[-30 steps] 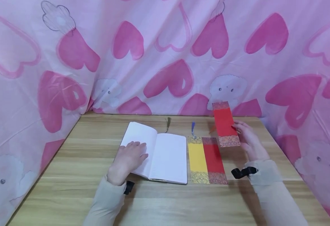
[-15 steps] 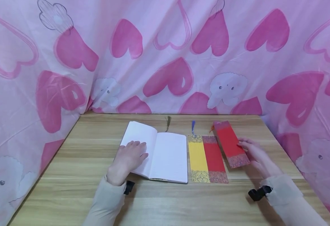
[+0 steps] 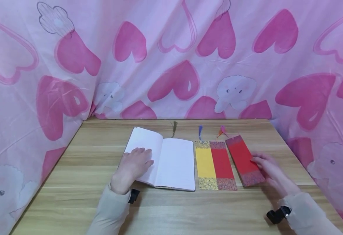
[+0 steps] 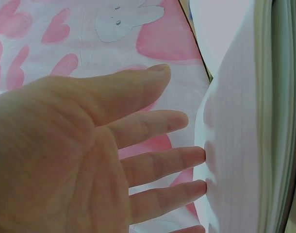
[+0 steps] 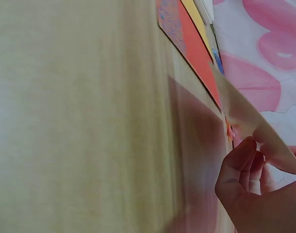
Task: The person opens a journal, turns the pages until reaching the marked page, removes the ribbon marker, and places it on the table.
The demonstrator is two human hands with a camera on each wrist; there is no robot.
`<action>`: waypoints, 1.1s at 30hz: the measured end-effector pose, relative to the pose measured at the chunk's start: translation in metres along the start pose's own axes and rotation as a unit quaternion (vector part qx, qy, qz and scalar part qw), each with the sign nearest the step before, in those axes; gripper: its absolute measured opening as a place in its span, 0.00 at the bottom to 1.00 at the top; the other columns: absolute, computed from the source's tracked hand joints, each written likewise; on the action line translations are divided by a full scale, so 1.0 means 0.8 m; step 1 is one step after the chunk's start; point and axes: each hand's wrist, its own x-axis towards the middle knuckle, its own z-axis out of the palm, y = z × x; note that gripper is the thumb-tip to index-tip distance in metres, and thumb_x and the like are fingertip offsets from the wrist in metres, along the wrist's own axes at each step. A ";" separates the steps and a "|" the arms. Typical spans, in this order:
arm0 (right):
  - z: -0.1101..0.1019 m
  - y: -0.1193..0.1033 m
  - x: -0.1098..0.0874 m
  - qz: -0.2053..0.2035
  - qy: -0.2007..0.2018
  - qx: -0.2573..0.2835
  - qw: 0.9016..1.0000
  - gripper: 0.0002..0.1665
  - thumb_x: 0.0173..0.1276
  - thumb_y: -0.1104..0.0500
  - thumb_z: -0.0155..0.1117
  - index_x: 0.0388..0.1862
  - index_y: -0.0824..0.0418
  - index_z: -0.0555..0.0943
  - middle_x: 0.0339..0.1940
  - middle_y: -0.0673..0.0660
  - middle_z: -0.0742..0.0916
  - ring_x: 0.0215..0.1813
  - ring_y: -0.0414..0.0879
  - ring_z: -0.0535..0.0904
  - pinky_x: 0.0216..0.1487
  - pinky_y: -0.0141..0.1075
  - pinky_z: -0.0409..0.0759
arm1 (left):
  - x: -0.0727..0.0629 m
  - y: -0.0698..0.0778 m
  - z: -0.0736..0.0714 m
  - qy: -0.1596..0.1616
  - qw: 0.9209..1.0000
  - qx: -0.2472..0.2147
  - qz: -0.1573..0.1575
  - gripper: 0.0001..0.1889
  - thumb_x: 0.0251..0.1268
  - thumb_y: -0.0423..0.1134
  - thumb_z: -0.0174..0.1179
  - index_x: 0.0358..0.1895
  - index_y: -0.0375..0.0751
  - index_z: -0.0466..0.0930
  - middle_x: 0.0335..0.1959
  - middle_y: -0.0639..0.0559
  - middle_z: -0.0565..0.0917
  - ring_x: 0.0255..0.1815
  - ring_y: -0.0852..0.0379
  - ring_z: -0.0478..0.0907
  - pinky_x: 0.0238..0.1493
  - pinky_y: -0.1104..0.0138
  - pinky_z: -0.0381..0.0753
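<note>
A notebook (image 3: 175, 163) lies spread on the table with blank-looking pages. My left hand (image 3: 134, 166) rests on its left page; in the left wrist view the straight fingers (image 4: 167, 162) touch the lined paper with their tips. At the right, my right hand (image 3: 272, 174) pinches the right edge of a red bookmark (image 3: 243, 160) with patterned ends and a pink tassel (image 3: 222, 128). Seen from the right wrist, this bookmark (image 5: 250, 111) is tilted, its pale back showing, above a shadow on the wood. Left of it, a second red bookmark (image 3: 222, 164) lies flat beside a yellow bookmark (image 3: 205, 163).
A dark green tassel (image 3: 174, 129) sticks out above the notebook. A blue tassel (image 3: 200, 131) and an orange tassel (image 3: 219, 132) lie behind the flat bookmarks. Pink heart-print cloth (image 3: 174, 81) hangs round the back and sides of the wooden table (image 3: 171, 212).
My right hand has brought the held red bookmark down and toward me, from raised near the back to low beside the flat red one. My left hand has stayed on the page.
</note>
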 end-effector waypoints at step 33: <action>0.005 0.008 -0.018 -0.096 0.071 -0.358 0.926 0.25 0.77 0.60 0.45 0.65 0.75 0.62 0.55 0.75 0.73 0.42 0.55 0.78 0.36 0.43 0.84 | 0.001 -0.001 0.002 0.008 1.000 -0.005 -0.001 0.22 0.71 0.48 0.56 0.63 0.43 0.74 0.61 0.42 0.76 0.62 0.42 0.71 0.55 0.41 0.71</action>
